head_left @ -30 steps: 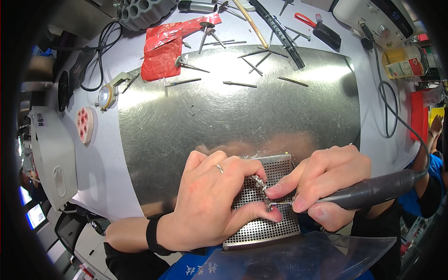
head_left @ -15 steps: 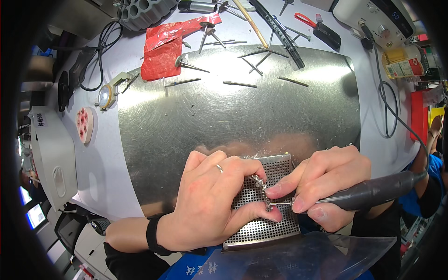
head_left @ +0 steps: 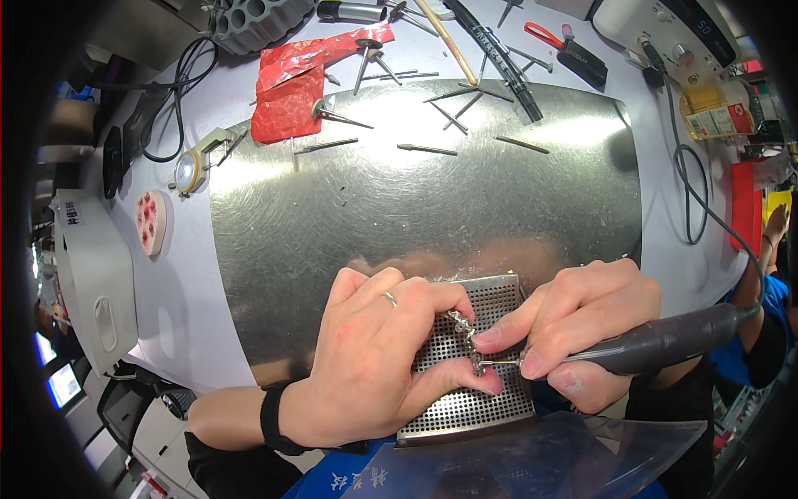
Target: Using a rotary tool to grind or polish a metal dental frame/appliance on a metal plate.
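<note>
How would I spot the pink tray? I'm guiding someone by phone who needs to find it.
Start at the big shiny metal sheet covering the bench, then look past its left edge. There, between the sheet and a long grey casing, lies the small pink tray. Its pink colour and cluster of dark red round wells set it apart from the round gauge just above it.

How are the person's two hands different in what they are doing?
The left hand pinches a small silvery metal piece between its fingertips, while the right hand grips a dark grey rotary handpiece like a pen. The left hand wears a ring and a black wristband; the right hand shows neither. A cable runs off from the right hand's tool; nothing trails from the left. Both hands meet over the perforated metal block.
</note>
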Demonstrator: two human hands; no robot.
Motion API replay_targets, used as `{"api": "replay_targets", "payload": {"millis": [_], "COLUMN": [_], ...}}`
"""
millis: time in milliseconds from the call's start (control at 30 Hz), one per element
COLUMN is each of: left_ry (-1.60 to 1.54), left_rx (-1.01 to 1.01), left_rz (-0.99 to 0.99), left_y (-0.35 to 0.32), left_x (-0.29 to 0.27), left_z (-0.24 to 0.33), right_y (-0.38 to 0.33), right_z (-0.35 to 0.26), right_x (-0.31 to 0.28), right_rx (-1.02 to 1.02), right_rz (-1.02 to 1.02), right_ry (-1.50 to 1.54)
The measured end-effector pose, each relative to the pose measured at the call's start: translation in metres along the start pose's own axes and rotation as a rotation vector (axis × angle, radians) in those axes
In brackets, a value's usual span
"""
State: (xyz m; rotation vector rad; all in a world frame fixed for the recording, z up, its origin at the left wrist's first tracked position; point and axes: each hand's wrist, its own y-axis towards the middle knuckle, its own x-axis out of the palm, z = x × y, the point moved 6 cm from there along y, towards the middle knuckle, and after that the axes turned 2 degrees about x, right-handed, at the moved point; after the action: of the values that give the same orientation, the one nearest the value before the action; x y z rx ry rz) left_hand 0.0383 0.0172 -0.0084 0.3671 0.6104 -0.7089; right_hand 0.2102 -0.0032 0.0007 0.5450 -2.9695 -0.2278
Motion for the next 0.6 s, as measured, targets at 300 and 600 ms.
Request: {"api": "replay_targets", "payload": {"millis": [300, 600], "left_ry": [0.003, 0.012], "left_rx": [-0.004, -0.002], "left_rz": [0.003, -0.005], "left_y": [-0.0005, -0.0005], "left_x": [0.0002, -0.0003], "left_z": [0.0002, 0.0004], "right_y": [-0.0001, 0.0003], "right_z": [0.0005, -0.0004], "right_x": [-0.0026, -0.0007], "right_rx": [-0.014, -0.001], "right_rz": [-0.023, -0.014], "right_ry": [-0.002, 0.003]}}
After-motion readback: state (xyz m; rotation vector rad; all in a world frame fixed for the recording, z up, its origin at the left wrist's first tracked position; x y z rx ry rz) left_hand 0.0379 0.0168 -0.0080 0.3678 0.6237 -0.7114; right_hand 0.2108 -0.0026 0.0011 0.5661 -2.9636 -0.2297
